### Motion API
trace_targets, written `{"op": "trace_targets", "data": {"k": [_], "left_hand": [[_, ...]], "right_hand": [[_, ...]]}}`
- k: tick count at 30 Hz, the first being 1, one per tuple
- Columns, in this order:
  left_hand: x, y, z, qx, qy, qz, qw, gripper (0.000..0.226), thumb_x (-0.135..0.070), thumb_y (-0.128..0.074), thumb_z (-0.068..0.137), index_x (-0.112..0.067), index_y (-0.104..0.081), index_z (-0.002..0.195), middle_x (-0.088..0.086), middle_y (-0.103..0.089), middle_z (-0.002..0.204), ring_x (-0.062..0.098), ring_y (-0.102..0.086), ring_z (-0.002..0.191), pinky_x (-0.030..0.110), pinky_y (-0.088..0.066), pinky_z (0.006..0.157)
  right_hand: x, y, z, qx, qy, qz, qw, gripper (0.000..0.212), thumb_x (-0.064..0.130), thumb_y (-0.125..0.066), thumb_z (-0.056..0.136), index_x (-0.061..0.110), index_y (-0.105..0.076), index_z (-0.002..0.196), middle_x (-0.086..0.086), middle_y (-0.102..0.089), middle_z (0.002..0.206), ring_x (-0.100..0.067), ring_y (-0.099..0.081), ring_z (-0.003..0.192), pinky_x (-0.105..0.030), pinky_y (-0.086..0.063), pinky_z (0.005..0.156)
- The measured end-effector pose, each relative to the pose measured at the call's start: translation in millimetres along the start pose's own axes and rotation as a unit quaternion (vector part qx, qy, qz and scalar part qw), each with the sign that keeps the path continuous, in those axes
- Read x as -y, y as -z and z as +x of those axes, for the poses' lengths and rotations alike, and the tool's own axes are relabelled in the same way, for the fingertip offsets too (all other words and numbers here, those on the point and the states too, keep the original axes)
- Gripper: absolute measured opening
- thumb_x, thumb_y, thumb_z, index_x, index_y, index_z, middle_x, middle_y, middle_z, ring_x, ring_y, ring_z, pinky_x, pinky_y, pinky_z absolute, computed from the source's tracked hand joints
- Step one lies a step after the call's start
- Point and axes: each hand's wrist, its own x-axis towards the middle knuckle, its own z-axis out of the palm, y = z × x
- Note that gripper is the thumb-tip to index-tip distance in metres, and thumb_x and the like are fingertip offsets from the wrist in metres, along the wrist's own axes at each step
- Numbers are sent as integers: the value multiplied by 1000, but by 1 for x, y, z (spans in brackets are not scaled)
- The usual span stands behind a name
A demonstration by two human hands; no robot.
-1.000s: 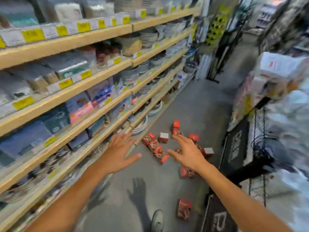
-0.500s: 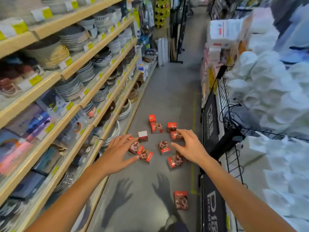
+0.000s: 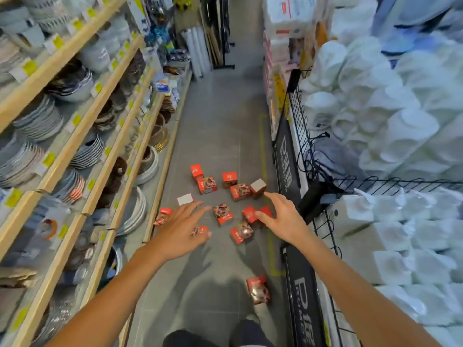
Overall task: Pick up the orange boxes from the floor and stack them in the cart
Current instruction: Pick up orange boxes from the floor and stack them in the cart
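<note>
Orange boxes (image 3: 223, 213) scattered on grey floor (image 3: 220, 126); left hand (image 3: 181, 229), right hand (image 3: 283, 216) above them, fingers spread, each grip empty. Wire cart (image 3: 323, 186) at right.

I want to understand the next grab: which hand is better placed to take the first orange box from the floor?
Probably the right hand. Its open fingers spread just above two orange boxes, and the wire cart stands on the same side. The left hand, also open, hovers over other boxes, farther from the cart.
</note>
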Motion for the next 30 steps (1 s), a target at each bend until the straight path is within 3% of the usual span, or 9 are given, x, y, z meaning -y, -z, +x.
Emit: {"op": "trace_targets", "data": {"k": [9,14,19,24,27,30], "left_hand": [[31,-14,113,72,-93,-20,993,72,-62,-44,87,-31,-33,151,-9,-27,158,16,-24,144,27,-16,112],[81,-36,179,147,-146,-18,978,80,-68,-36,81,-31,-35,151,-5,-31,158,20,-27,147,41,-23,120],[118,-73,231,213,-177,-6,961,82,-68,-34,79,-33,-28,154,-5,-28,159,20,-23,149,38,-26,118],[133,-134,266,252,-181,-3,951,84,-66,-34,77,-24,-38,149,-6,-38,150,18,-36,140,28,-26,112],[134,-183,277,291,-204,6,935,88,-66,-28,74,-20,-38,149,-1,-40,150,22,-38,138,32,-28,113],[135,-246,287,320,-214,6,923,87,-65,-25,73,-23,-37,149,-2,-39,151,20,-36,140,34,-27,115]], "right_hand": [[-29,-27,27,-13,-141,20,990,70,52,-63,93,23,-38,151,-2,-41,153,-27,-41,139,-44,-40,111],[-31,-58,42,-4,-252,40,967,71,54,-60,94,24,-35,153,1,-38,155,-26,-39,141,-41,-38,113],[-49,-101,41,8,-341,52,939,71,51,-61,95,25,-32,155,2,-36,157,-24,-35,143,-36,-34,114],[-88,-154,29,16,-441,129,888,73,52,-64,92,20,-37,152,0,-42,153,-21,-40,141,-33,-36,112],[-123,-199,20,46,-505,190,840,76,51,-68,89,17,-41,151,-6,-47,151,-24,-46,138,-34,-38,113],[-171,-255,14,46,-568,246,784,89,70,-70,76,21,-49,146,-5,-56,144,-23,-56,127,-28,-45,97]]}}
